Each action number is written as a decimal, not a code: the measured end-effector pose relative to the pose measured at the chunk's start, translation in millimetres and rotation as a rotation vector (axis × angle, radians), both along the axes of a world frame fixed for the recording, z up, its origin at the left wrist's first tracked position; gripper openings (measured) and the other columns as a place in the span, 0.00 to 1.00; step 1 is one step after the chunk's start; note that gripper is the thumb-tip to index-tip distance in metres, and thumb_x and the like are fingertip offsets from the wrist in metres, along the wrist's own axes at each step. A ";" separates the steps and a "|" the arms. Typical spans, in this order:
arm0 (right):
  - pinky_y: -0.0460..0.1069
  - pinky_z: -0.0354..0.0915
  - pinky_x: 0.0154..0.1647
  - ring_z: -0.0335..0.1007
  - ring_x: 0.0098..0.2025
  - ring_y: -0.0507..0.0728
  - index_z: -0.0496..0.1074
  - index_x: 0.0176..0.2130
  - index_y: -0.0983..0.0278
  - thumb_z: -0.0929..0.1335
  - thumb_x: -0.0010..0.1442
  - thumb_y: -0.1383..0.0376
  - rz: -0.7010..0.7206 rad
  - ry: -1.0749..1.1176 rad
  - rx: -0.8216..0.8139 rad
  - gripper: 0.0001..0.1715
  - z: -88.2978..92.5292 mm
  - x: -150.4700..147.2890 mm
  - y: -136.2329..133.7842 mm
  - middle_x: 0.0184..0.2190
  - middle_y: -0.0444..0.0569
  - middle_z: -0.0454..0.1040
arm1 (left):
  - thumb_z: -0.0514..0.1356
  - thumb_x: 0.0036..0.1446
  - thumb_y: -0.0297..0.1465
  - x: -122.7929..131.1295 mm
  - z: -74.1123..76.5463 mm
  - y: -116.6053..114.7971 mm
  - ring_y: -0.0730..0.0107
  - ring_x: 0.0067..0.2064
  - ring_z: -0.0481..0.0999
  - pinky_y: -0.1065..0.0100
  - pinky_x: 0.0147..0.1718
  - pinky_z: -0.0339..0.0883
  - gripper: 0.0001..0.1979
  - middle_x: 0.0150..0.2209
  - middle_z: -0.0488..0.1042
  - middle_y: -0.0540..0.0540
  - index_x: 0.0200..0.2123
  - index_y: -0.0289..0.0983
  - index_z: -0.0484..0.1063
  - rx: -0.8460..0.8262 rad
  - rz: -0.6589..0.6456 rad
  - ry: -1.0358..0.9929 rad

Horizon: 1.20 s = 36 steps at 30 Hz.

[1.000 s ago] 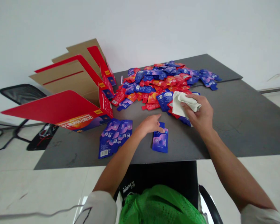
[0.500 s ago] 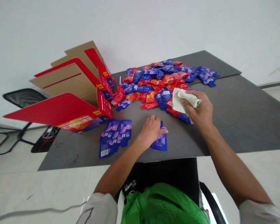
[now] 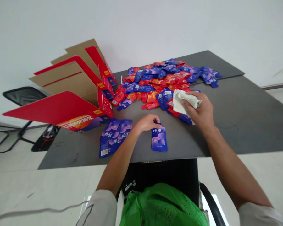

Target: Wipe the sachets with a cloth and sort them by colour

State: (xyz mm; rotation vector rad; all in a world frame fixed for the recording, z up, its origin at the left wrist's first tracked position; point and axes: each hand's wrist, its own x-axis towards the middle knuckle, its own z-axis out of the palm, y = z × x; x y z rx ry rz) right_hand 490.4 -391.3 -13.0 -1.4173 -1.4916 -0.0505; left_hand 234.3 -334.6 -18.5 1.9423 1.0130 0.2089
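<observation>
My left hand (image 3: 148,122) has its fingers pinched at the top end of a blue-purple pouch (image 3: 159,140), which lies flat near the table's front edge. My right hand (image 3: 202,110) grips a folded white cloth (image 3: 182,101) at the right front of a pile of red and blue pouches (image 3: 160,75). The cloth covers part of the pouches under it. Left of my left hand, several blue-purple pouches (image 3: 113,138) lie overlapping, front faces mostly up; my forearm runs beside them.
Open red cardboard boxes (image 3: 85,121) stand in a row at the table's left, flaps raised. The dark grey table (image 3: 238,113) meets a white wall at the back. A black chair (image 3: 23,97) stands beyond the left edge. Green mesh cloth (image 3: 165,207) covers my lap.
My left hand has drawn back slightly left, uncovering more of the single pouch and curling at its top. The right hand and cloth have barely moved.
</observation>
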 end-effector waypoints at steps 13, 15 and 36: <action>0.62 0.72 0.54 0.78 0.52 0.66 0.75 0.55 0.55 0.72 0.65 0.50 0.011 0.022 0.047 0.23 1.4 1.4 -1.3 0.52 0.53 0.79 | 0.65 0.64 0.25 -34.4 78.5 -76.2 0.71 0.40 0.76 0.69 0.41 0.66 0.06 0.37 0.78 0.51 0.33 0.38 0.73 0.620 0.088 -0.213; 0.63 0.72 0.55 0.77 0.52 0.66 0.75 0.56 0.55 0.72 0.65 0.50 0.017 0.017 0.044 0.23 1.1 1.2 -2.0 0.52 0.53 0.79 | 0.60 0.68 0.24 -41.7 66.6 -93.6 0.69 0.46 0.77 0.68 0.48 0.67 0.06 0.43 0.79 0.49 0.37 0.39 0.75 0.669 -0.046 -0.101; 0.56 0.74 0.54 0.74 0.56 0.62 0.70 0.61 0.57 0.71 0.65 0.67 0.835 -0.631 -0.249 0.25 -13.6 -78.4 -44.7 0.56 0.53 0.76 | 0.61 0.67 0.28 -33.4 -2.3 -192.7 0.56 0.58 0.81 0.60 0.58 0.75 0.21 0.59 0.78 0.31 0.61 0.25 0.73 1.025 -0.294 0.561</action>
